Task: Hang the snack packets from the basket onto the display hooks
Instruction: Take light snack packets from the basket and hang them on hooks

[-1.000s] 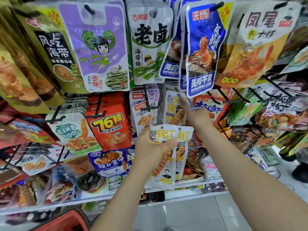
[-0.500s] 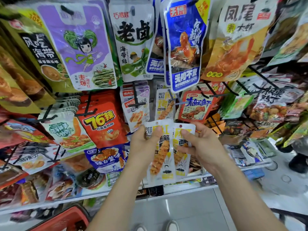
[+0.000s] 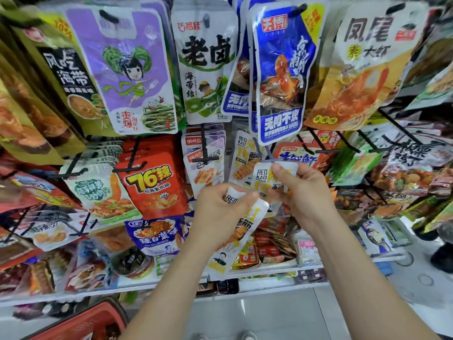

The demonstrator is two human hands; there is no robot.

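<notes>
The lower packet [image 3: 246, 225] and the upper packet [image 3: 263, 176] both read "RED KAO" in black. The left hand [image 3: 220, 212], at frame centre, has its grip closed round the lower packet, which hangs tilted below it. The right hand [image 3: 304, 197] pinches the top of the upper packet, just under the tip of a grey-blue hook [image 3: 263, 150]; if they touch, I cannot tell. An orange pack [image 3: 152, 187] at left reads "76°". Below are a white shelf [image 3: 267, 272] and pale floor [image 3: 282, 315]; a red basket [image 3: 90, 322] sits at the lower left edge.

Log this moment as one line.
right hand: pinches white-and-yellow snack packet at grey wire hook tip | left hand: holds second matching packet, lower | red plastic basket: bottom left
</notes>
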